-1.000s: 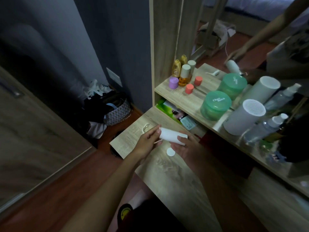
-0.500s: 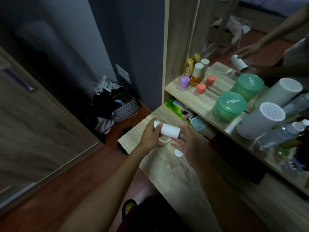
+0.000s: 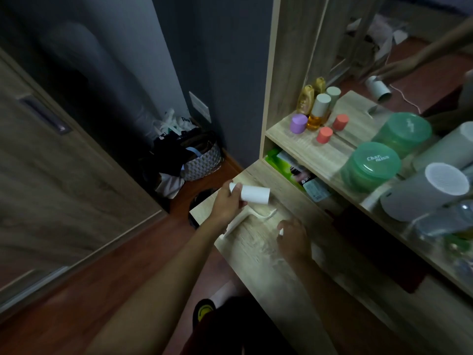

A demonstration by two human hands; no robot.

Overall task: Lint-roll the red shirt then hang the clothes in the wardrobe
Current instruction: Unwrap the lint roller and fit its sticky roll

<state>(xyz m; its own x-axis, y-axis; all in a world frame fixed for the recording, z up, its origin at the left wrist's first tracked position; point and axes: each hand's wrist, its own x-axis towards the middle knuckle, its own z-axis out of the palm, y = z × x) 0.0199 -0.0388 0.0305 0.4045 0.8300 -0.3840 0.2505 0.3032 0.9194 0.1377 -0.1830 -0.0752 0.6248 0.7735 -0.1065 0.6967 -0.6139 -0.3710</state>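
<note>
Left hand (image 3: 226, 204) gripping white lint-roller roll (image 3: 253, 195) by its near end, raised just above wooden desktop (image 3: 258, 252) | right hand (image 3: 291, 235) fingers curled over small white cap (image 3: 281, 231), low on desktop | white roller handle (image 3: 245, 221) lying flat beneath roll | green lidded jar (image 3: 371, 165) on shelf beyond | laundry basket (image 3: 202, 162) on floor, left.

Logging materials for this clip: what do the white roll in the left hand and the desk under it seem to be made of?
The white roll, gripped by the left hand, looks like matte paper wound round a tube: flat white, no gloss. The desk looks like light wood-grain laminate or veneer; printed-looking grain streaks and a faint sheen show, so solid wood cannot be ruled out.
</note>
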